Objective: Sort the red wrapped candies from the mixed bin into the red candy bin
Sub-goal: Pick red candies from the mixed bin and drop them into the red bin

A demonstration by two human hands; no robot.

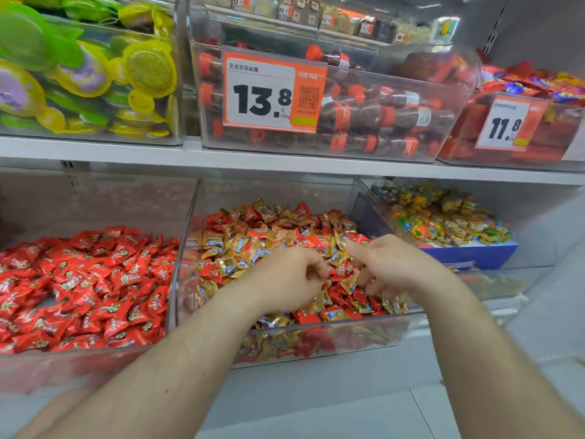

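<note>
Both forearms reach over the front wall of the mixed bin (316, 331) at the lower shelf's middle. Left hand (285, 280) has its fingers curled, tips pinched together over the pile; what they grasp cannot be told. Right hand (389, 264) digs loosely bent fingers among red candies (342, 294) and gold ones. Red bin (95, 369) stands just left, touching.

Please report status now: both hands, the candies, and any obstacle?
Left hand and right hand over mixed bin, fingers curled; grip unclear. Red candy bin beside it, on the left. Nothing in the way.
</note>
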